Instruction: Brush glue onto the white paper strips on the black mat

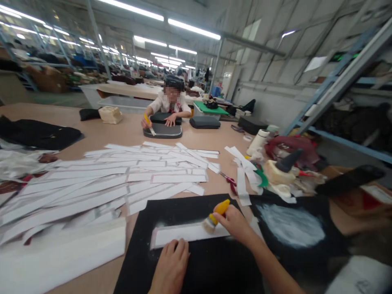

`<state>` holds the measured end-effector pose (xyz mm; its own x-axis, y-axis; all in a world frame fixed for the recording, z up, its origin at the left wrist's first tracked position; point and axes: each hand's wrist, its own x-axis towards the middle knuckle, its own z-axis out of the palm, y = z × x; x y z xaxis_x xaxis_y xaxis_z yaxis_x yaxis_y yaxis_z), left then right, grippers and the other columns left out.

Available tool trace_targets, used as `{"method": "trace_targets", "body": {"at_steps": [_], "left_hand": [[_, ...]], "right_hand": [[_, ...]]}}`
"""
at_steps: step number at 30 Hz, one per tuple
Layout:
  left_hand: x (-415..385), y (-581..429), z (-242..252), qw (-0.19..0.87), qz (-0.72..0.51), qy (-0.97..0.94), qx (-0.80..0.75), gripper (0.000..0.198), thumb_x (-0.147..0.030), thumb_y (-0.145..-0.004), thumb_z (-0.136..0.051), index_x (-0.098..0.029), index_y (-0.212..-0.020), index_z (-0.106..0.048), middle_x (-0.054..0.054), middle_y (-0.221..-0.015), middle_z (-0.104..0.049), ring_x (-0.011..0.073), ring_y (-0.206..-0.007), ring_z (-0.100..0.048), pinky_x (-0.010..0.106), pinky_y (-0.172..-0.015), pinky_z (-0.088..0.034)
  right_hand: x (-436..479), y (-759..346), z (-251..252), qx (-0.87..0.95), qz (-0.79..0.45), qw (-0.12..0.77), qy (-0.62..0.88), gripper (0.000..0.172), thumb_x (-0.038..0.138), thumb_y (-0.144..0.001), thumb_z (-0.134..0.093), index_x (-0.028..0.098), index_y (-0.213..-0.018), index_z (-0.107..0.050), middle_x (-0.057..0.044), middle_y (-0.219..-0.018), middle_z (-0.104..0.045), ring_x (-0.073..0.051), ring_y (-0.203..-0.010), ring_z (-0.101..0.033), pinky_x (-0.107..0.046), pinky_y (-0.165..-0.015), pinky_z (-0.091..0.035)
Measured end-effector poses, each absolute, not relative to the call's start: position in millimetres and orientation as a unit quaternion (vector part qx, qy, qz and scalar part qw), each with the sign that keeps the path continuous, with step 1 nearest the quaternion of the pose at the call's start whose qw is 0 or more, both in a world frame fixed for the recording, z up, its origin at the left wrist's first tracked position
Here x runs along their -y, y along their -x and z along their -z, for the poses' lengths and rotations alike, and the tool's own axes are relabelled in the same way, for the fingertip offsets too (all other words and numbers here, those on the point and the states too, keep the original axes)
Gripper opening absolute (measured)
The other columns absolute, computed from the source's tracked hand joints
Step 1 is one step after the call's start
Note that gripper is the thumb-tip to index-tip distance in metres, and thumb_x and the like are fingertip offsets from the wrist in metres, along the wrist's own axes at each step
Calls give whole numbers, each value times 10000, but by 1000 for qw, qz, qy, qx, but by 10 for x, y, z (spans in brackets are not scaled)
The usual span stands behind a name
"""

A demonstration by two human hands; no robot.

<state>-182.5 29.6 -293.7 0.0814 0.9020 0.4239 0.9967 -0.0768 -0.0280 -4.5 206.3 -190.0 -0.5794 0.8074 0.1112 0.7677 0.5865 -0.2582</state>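
Note:
A yellow-handled paintbrush is in my right hand, fingers closed round the handle. Its pale bristles touch a white strip that lies on a black sheet. My left hand rests at the strip's near edge with its fingers laid down on it, holding no object. A whitish smear surrounds part of the strip on the black material. Right of the sheet, a second black piece carries a large white smeared patch.
Many white strips overlap across the table's left and middle. Scissors, a white bottle and mixed clutter stand to the right. Across the table a person brushes a dark padded panel. A cardboard box sits far right.

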Motion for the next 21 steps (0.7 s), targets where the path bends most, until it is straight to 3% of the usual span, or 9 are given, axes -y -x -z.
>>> {"method": "trace_targets", "body": {"at_steps": [3, 6, 10, 14, 18, 21], "left_hand": [[-305, 1872, 2950, 150, 133, 734, 649, 349, -78, -792, -507, -178, -1118, -581, 39, -1056, -607, 208, -922, -516, 338, -796, -442], [-341, 1905, 2918, 138, 111, 742, 646, 366, -67, -787, -513, -206, -1119, -582, 38, -1033, -607, 208, -910, -520, 341, -790, -425], [-512, 1883, 2771, 101, 108, 736, 661, 211, -124, -840, -480, -219, -922, -650, 37, -882, -608, 205, -823, -529, 356, -744, -412], [-840, 1653, 2575, 30, 106, 749, 653, 235, -128, -863, -442, -197, -736, -628, 35, -799, -586, 198, -773, -523, 343, -710, -409], [-1127, 1265, 2524, -23, 101, 787, 608, 164, -140, -858, -461, -194, -855, -616, 35, -876, -597, 201, -816, -529, 332, -724, -427], [-1195, 1084, 2572, -20, 67, 803, 592, 167, -125, -844, -475, -176, -922, -613, 54, -929, -603, 226, -863, -535, 349, -727, -440]], "right_hand": [[-2074, -208, 1993, 854, -67, 142, 496, 167, 245, -813, -513, 170, -768, -655, -42, -656, -632, -172, -653, -595, -244, -626, -395], [-2081, -462, 2025, 834, -44, 176, 522, 197, 255, -833, -477, 150, -804, -642, -70, -713, -634, -194, -706, -589, -277, -667, -399], [-2042, -646, 2052, 848, -75, 212, 480, 223, 301, -833, -472, 187, -738, -639, -26, -646, -614, -167, -627, -572, -264, -627, -411], [-2028, -722, 2036, 801, -50, 269, 532, 252, 312, -838, -443, 162, -775, -635, -68, -710, -624, -208, -708, -584, -313, -688, -421], [-1965, -648, 1977, 773, -108, 323, 536, 247, 330, -844, -449, 168, -832, -636, -57, -783, -648, -198, -759, -603, -293, -714, -444], [-1960, -484, 1983, 798, -146, 306, 498, 192, 286, -850, -470, 185, -830, -633, -21, -772, -654, -151, -720, -610, -230, -675, -446]]}}
